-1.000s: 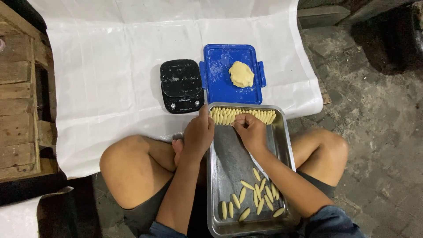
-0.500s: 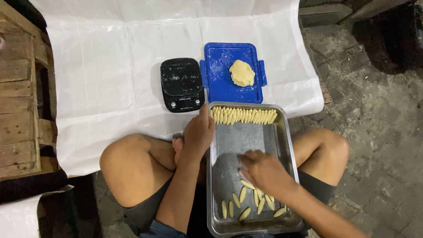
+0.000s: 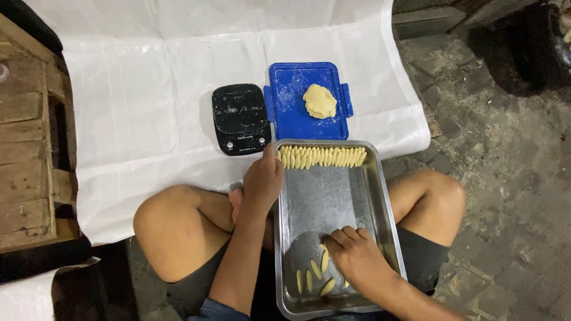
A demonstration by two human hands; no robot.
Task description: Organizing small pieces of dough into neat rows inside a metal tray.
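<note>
A metal baking tray (image 3: 380, 196) rests on my lap between my knees. A neat row of small pale dough pieces (image 3: 321, 156) lines its far end. Several loose dough pieces (image 3: 315, 276) lie at its near end. My left hand (image 3: 263, 181) grips the tray's left rim near the far corner. My right hand (image 3: 357, 258) lies palm down over the loose pieces at the near end, fingers curled on them; what it holds is hidden.
A blue plastic lid (image 3: 291, 119) with a lump of dough (image 3: 320, 101) lies beyond the tray on a white sheet (image 3: 148, 119). A black kitchen scale (image 3: 239, 117) sits left of it. Wooden crate (image 3: 27, 148) at left; stone floor (image 3: 505, 178) at right.
My right hand has moved from the row at the tray's far end down to the loose pieces at the near end. The left hand has stayed on the rim.
</note>
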